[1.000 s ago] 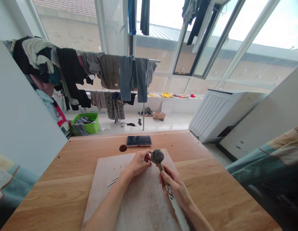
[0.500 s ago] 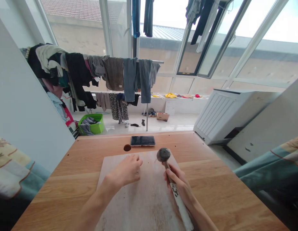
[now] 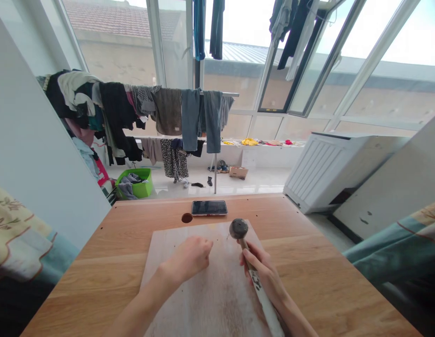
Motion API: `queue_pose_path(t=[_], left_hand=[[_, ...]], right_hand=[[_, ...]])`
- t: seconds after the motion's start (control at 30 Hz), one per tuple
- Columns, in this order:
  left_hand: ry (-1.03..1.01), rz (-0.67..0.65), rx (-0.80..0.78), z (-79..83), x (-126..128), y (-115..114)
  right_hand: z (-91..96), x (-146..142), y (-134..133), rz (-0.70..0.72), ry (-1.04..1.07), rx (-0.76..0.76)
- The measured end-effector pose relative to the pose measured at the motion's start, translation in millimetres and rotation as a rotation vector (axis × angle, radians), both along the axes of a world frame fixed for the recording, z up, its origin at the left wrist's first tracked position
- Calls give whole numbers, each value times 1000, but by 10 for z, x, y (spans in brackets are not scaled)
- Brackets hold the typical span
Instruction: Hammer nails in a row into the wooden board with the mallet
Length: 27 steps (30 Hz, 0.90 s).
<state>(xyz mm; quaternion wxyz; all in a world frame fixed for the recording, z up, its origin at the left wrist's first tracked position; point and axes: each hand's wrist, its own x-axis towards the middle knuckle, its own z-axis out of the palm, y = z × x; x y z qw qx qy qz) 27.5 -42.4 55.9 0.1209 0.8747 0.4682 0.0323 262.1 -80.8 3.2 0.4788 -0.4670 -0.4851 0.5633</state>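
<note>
My right hand (image 3: 260,270) grips the pale handle of a hammer (image 3: 239,229), whose dark round head stands up over the far edge of a thin pale wooden board (image 3: 217,299). My left hand (image 3: 189,255) rests on that board left of the hammer head, fingers curled down in a loose fist; whatever may be under the fingertips is hidden. The board lies on a wooden table (image 3: 108,252).
A dark phone (image 3: 209,208) lies flat near the table's far edge beside a round hole (image 3: 186,217). Beyond the table stand a rack of hanging clothes (image 3: 161,112), a green basket (image 3: 135,182) and a white cabinet (image 3: 329,164). Patterned fabric (image 3: 407,234) flanks the table.
My left hand has drawn back from beside the hammer head to the left and down onto the board. The hammer stays held upright. The view has shifted a little.
</note>
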Motion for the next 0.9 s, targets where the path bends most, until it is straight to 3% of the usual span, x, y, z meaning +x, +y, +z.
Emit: queue_pose_path(t=[0.17, 0.27, 0.4, 0.67, 0.9], left_hand=[[-673, 162, -150, -178, 76, 293], [-865, 251, -132, -404, 170, 371], [-867, 236, -82, -576, 205, 330], [-708, 95, 125, -540, 216, 317], [-742, 198, -7, -562, 231, 316]], right_hand=[[14, 1, 4, 11, 14, 4], [24, -3, 11, 15, 19, 15], [13, -6, 10, 1, 24, 10], [175, -52, -18, -27, 39, 12], [361, -296, 31, -13, 53, 5]])
